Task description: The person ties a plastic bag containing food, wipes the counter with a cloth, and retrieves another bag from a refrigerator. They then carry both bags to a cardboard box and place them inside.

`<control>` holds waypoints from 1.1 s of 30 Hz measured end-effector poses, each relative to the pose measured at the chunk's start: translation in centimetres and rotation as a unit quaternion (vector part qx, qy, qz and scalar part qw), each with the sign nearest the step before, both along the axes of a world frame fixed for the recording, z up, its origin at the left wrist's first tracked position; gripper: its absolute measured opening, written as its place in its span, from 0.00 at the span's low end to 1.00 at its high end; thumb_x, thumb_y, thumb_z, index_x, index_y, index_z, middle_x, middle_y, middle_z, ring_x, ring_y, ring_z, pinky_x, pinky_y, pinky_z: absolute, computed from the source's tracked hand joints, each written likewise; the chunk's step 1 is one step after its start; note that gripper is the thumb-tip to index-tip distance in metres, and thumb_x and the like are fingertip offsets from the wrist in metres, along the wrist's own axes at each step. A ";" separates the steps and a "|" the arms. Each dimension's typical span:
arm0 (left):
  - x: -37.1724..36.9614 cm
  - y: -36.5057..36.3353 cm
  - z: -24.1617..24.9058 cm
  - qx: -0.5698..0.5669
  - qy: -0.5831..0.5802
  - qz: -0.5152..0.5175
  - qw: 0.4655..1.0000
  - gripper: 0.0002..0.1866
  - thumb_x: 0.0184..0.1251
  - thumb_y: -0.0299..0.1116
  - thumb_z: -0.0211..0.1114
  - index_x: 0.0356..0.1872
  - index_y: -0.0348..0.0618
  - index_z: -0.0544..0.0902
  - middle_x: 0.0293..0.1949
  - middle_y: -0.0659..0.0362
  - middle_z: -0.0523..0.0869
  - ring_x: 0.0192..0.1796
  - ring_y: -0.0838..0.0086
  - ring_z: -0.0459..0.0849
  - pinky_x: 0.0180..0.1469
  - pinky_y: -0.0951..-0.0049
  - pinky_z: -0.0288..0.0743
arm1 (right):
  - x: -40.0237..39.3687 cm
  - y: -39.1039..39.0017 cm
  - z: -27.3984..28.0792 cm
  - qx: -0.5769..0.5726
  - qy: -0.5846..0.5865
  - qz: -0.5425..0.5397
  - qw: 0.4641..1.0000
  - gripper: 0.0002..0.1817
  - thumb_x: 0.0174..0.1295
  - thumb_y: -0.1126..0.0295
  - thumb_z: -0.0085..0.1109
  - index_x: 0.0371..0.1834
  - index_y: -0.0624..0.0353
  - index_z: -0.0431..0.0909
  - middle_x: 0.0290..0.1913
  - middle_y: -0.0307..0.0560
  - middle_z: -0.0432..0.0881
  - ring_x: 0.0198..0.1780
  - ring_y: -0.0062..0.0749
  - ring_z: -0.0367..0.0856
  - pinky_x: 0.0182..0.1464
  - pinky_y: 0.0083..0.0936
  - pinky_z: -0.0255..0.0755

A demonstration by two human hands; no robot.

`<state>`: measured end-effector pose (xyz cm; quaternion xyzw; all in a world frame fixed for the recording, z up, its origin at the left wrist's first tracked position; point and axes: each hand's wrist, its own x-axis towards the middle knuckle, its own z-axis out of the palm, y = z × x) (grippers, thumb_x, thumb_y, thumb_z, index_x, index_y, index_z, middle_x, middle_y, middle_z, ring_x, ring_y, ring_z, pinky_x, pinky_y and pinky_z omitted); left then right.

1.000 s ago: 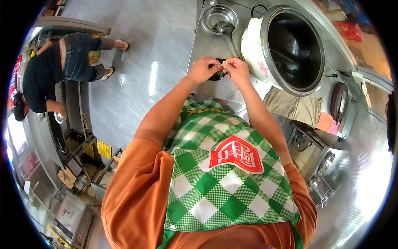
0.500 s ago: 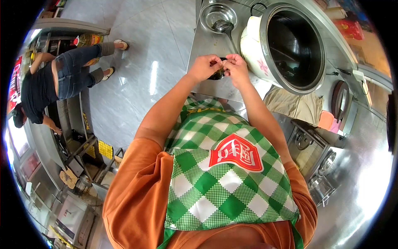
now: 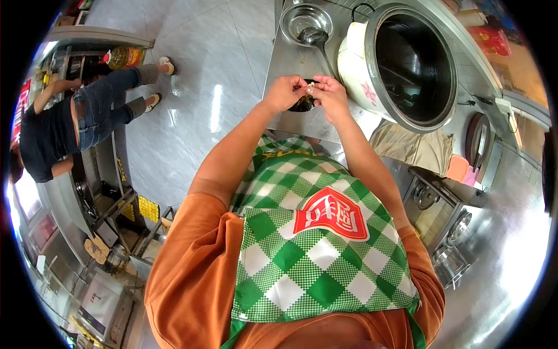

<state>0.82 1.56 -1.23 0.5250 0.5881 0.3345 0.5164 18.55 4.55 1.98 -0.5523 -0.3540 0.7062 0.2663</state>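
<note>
Both hands meet over a dark round container [image 3: 301, 105] on the steel counter. Something yellowish-green and glossy shows inside it, too small to name. My left hand [image 3: 285, 93] is closed in a pinch at the container's near left side. Opposite it, my right hand [image 3: 330, 99] pinches too, its fingertips almost touching the left ones. A small pale thing [image 3: 311, 86] sits between the fingertips; its kind cannot be made out. Just beyond lies a ladle [image 3: 314, 38], its bowl in a steel basin [image 3: 299, 18] and its handle reaching toward my right hand.
A large white pot [image 3: 356, 70] with a dark inside stands close on the right. Past it is a beige cloth [image 3: 407, 145]. Steel shelving [image 3: 427, 198] is lower right. Across the grey floor [image 3: 192, 70], another person [image 3: 58, 128] bends over a counter near an oil bottle [image 3: 125, 57].
My hands have barely moved; the fingers shift slightly and more of the pale thing and the container's contents shows. The other person has leaned further left, drawing an arm in.
</note>
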 end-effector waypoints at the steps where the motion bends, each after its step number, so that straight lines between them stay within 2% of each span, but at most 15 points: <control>1: -0.1 0.0 0.2 0.003 0.013 -0.008 1.000 0.09 0.65 0.33 0.72 0.38 0.37 0.85 0.31 0.54 0.89 0.33 0.71 0.86 0.40 0.69 0.80 | 0.0 0.0 0.0 0.007 0.001 0.004 1.000 0.25 0.59 0.78 0.70 0.60 0.64 0.74 0.42 0.42 0.84 0.37 0.21 0.81 0.28 0.17 0.71; 3: -0.1 0.1 0.5 0.008 0.038 -0.024 0.999 0.08 0.66 0.30 0.71 0.39 0.36 0.84 0.31 0.58 0.88 0.33 0.77 0.84 0.40 0.72 0.79 | 0.0 0.0 -0.2 0.021 0.004 0.012 1.000 0.24 0.59 0.77 0.70 0.58 0.64 0.74 0.42 0.42 0.84 0.36 0.20 0.81 0.28 0.17 0.71; 6: -0.1 0.2 1.6 0.014 0.058 -0.041 0.997 0.08 0.65 0.29 0.72 0.39 0.37 0.84 0.33 0.56 0.89 0.34 0.75 0.86 0.41 0.72 0.80 | -0.2 0.1 -0.4 0.045 0.004 0.011 0.999 0.23 0.61 0.77 0.68 0.58 0.65 0.73 0.41 0.44 0.84 0.35 0.21 0.81 0.27 0.17 0.69; 9: 0.2 -0.2 2.7 0.025 0.029 -0.029 0.999 0.08 0.64 0.29 0.72 0.40 0.40 0.85 0.36 0.55 0.90 0.37 0.72 0.88 0.43 0.71 0.80 | -0.5 0.2 -0.1 0.000 0.025 -0.012 1.000 0.22 0.62 0.78 0.66 0.58 0.65 0.71 0.39 0.46 0.83 0.34 0.23 0.80 0.26 0.18 0.67; 12: 0.5 -0.3 1.4 0.025 0.010 -0.028 0.999 0.09 0.62 0.30 0.74 0.42 0.44 0.86 0.37 0.56 0.90 0.41 0.66 0.89 0.45 0.68 0.80 | -0.1 0.4 0.2 -0.070 0.090 -0.036 0.993 0.22 0.62 0.79 0.65 0.58 0.64 0.69 0.37 0.47 0.81 0.32 0.23 0.78 0.26 0.19 0.67; 15: 0.2 -0.6 0.5 0.163 0.126 -0.062 0.977 0.10 0.60 0.34 0.75 0.42 0.49 0.87 0.38 0.59 0.88 0.46 0.60 0.85 0.50 0.60 0.78 | 0.4 0.7 0.3 -0.111 0.132 -0.065 0.983 0.21 0.62 0.79 0.65 0.56 0.63 0.70 0.37 0.46 0.81 0.30 0.23 0.74 0.27 0.21 0.67; 18: 0.8 -1.4 0.8 0.143 0.196 -0.040 0.969 0.10 0.58 0.38 0.75 0.41 0.54 0.88 0.42 0.62 0.85 0.52 0.58 0.81 0.54 0.54 0.73 | 0.6 0.7 0.3 -0.123 0.124 -0.060 0.983 0.20 0.62 0.80 0.64 0.56 0.63 0.70 0.37 0.46 0.80 0.29 0.23 0.73 0.27 0.22 0.67; 24: 1.2 -1.9 0.5 0.117 0.216 -0.033 0.969 0.11 0.56 0.41 0.76 0.40 0.57 0.89 0.48 0.65 0.81 0.56 0.62 0.78 0.56 0.53 0.68 | 0.5 0.8 1.0 -0.116 0.121 -0.035 0.985 0.20 0.60 0.81 0.63 0.55 0.63 0.70 0.35 0.44 0.79 0.27 0.24 0.73 0.25 0.22 0.66; 30: 1.2 -2.2 0.2 0.106 0.199 -0.027 0.974 0.10 0.56 0.41 0.75 0.40 0.60 0.90 0.47 0.66 0.81 0.57 0.64 0.76 0.58 0.54 0.64 | 1.0 0.8 1.0 -0.124 0.053 0.005 0.991 0.21 0.58 0.82 0.60 0.56 0.64 0.71 0.34 0.44 0.78 0.27 0.25 0.75 0.23 0.23 0.68; 33: 1.0 -2.5 0.4 0.110 0.211 -0.033 0.971 0.09 0.57 0.40 0.75 0.40 0.61 0.90 0.46 0.66 0.81 0.57 0.65 0.76 0.58 0.55 0.63 | 1.1 1.1 1.0 -0.034 -0.123 0.085 0.988 0.20 0.57 0.81 0.60 0.54 0.64 0.74 0.34 0.44 0.78 0.28 0.26 0.76 0.25 0.25 0.72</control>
